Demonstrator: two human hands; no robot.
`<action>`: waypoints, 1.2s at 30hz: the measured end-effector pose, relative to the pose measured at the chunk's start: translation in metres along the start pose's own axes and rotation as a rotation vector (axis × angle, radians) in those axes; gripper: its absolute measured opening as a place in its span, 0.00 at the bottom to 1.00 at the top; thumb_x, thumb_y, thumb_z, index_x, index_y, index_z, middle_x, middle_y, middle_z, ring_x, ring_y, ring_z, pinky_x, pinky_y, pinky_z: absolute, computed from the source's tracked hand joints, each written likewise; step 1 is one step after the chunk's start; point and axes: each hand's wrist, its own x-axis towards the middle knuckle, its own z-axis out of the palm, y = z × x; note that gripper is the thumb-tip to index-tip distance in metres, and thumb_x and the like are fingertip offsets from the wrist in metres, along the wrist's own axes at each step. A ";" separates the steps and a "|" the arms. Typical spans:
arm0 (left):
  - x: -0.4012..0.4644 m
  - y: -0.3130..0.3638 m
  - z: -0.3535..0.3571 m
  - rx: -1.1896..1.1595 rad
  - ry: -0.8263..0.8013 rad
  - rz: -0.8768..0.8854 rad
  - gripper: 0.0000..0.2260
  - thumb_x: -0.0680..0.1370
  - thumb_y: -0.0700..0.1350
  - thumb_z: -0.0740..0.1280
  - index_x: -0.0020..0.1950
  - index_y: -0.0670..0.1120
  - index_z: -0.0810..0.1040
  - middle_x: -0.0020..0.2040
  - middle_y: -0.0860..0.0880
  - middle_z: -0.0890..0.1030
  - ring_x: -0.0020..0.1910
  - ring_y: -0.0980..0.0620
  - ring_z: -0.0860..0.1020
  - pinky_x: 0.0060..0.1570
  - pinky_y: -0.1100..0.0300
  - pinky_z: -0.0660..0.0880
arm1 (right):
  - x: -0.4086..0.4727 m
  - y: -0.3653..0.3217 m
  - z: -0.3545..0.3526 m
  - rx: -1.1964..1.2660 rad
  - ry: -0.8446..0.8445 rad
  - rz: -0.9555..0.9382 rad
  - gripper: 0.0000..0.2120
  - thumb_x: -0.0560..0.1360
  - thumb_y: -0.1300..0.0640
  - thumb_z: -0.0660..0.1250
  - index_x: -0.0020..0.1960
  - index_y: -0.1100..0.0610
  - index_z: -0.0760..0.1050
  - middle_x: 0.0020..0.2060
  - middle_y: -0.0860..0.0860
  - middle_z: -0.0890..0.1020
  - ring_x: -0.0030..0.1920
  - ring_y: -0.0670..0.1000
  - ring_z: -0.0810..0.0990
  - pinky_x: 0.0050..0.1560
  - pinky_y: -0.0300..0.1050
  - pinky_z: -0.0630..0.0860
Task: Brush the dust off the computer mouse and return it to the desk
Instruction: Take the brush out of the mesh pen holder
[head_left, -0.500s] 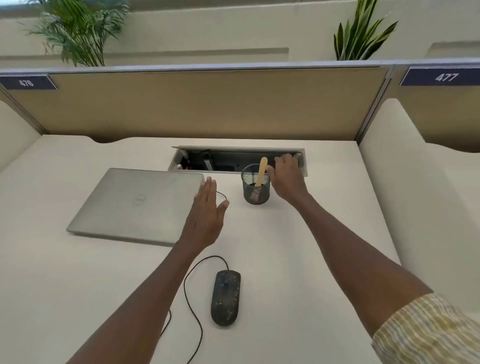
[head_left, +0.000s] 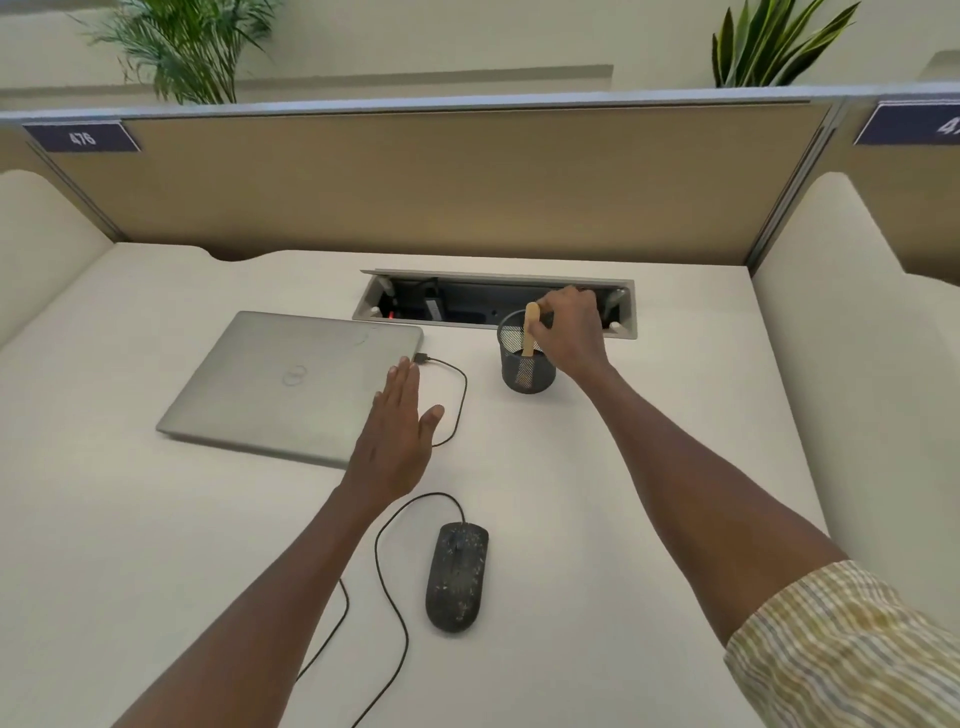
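Observation:
A dusty black wired mouse (head_left: 457, 577) lies on the white desk (head_left: 649, 467), near the front. Its cable (head_left: 457, 395) loops back to a loose plug beside the laptop. A brush with a wooden handle (head_left: 530, 330) stands in a black mesh cup (head_left: 525, 361) at the back. My right hand (head_left: 569, 332) reaches over the cup's right side and its fingers close on the top of the handle. My left hand (head_left: 397, 431) hovers flat and open above the laptop's right front corner, holding nothing.
A closed silver laptop (head_left: 280, 379) lies at the left of the desk. An open cable tray (head_left: 493, 304) with plugs is sunk into the desk behind the cup. A tan partition (head_left: 415, 182) closes the back; cream side panels flank the desk.
My right hand has shifted from beside the cup onto the brush handle and closed its fingers on it. The left hand stays about where it was.

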 end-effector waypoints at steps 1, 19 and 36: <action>-0.002 0.000 0.000 -0.010 0.000 -0.005 0.28 0.87 0.48 0.54 0.83 0.41 0.48 0.84 0.47 0.47 0.83 0.50 0.45 0.81 0.51 0.46 | -0.003 -0.001 -0.001 -0.009 -0.015 0.006 0.10 0.77 0.53 0.69 0.51 0.59 0.82 0.49 0.57 0.83 0.56 0.59 0.74 0.53 0.54 0.75; -0.073 -0.009 -0.017 -0.179 0.010 0.009 0.26 0.87 0.47 0.55 0.83 0.45 0.52 0.84 0.49 0.54 0.83 0.52 0.52 0.77 0.62 0.51 | -0.053 -0.055 -0.088 0.291 0.194 0.008 0.05 0.78 0.65 0.63 0.53 0.65 0.71 0.44 0.62 0.84 0.45 0.64 0.83 0.48 0.63 0.79; -0.152 -0.044 -0.027 -0.245 -0.099 0.072 0.41 0.78 0.57 0.71 0.83 0.48 0.53 0.82 0.51 0.60 0.80 0.53 0.60 0.73 0.62 0.58 | -0.200 -0.073 -0.055 0.315 0.300 0.170 0.04 0.77 0.61 0.69 0.46 0.62 0.77 0.41 0.56 0.86 0.41 0.57 0.86 0.44 0.53 0.83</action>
